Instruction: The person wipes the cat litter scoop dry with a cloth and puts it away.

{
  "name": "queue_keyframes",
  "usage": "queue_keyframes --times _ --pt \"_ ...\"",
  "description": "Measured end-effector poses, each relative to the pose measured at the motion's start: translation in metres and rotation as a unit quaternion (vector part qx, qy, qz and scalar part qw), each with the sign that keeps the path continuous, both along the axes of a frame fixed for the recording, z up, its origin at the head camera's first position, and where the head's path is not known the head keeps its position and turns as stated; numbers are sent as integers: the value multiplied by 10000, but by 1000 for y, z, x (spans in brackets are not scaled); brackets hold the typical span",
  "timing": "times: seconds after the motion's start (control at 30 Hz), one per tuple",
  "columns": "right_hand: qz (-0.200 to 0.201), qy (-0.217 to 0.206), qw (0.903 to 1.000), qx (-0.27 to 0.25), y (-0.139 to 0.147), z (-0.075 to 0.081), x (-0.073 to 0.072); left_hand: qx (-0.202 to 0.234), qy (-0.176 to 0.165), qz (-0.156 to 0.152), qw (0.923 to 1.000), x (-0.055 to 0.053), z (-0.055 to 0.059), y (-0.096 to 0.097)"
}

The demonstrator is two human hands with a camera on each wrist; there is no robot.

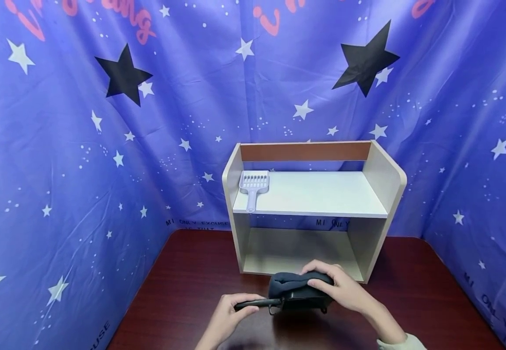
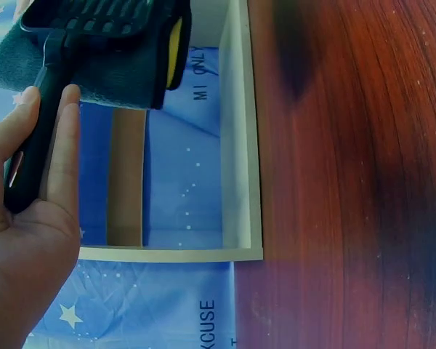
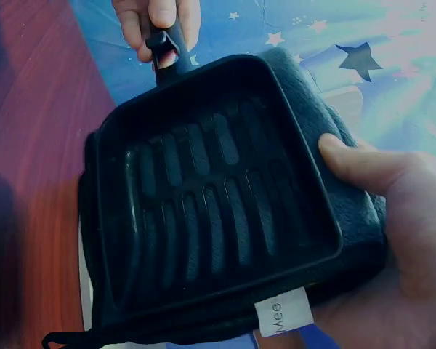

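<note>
A black slotted litter scoop [image 3: 225, 178] is held above the table, the hollow of its pan facing the right wrist camera. My left hand [image 1: 231, 316] pinches its handle [image 2: 47, 131] between thumb and fingers. Against the back of the pan lies a folded dark cloth [image 1: 292, 282], its fabric showing through the slots. My right hand [image 1: 340, 289] grips this cloth from the right, thumb [image 3: 341, 156] pressing on it near the pan's rim. A white tag [image 3: 285, 313] and a yellow strip [image 2: 174, 54] show on the cloth.
Behind the hands stands a small two-level shelf [image 1: 312, 214]. A pale lilac slotted scoop [image 1: 254, 187] lies at the left of its upper board. The dark red wooden table [image 1: 183, 277] extends to both sides, and a blue star-patterned curtain [image 1: 191, 107] surrounds it.
</note>
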State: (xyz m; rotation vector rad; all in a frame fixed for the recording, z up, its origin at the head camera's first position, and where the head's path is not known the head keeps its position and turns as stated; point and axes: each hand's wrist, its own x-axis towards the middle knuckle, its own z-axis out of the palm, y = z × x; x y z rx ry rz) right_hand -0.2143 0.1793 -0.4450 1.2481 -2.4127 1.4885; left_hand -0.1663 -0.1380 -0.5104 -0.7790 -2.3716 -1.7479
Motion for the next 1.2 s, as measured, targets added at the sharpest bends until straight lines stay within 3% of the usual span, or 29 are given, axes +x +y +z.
queue_keyframes --times 0.17,0.3,0.67,0.87,1.2 --pt "665 -208 9970 349 1 3 0 44 334 2 9994 3 -3 1" --pt "925 74 9949 400 2 6 -2 247 386 -49 9989 3 -5 1" --pt "505 701 9958 291 10 6 -2 667 -117 64 9977 0 -7 -3" --pt "293 775 9965 132 15 2 -1 691 -19 218 9974 -1 -9 -5" --pt "-170 613 9979 -124 24 -3 0 763 -303 668 9944 -3 -8 -13"
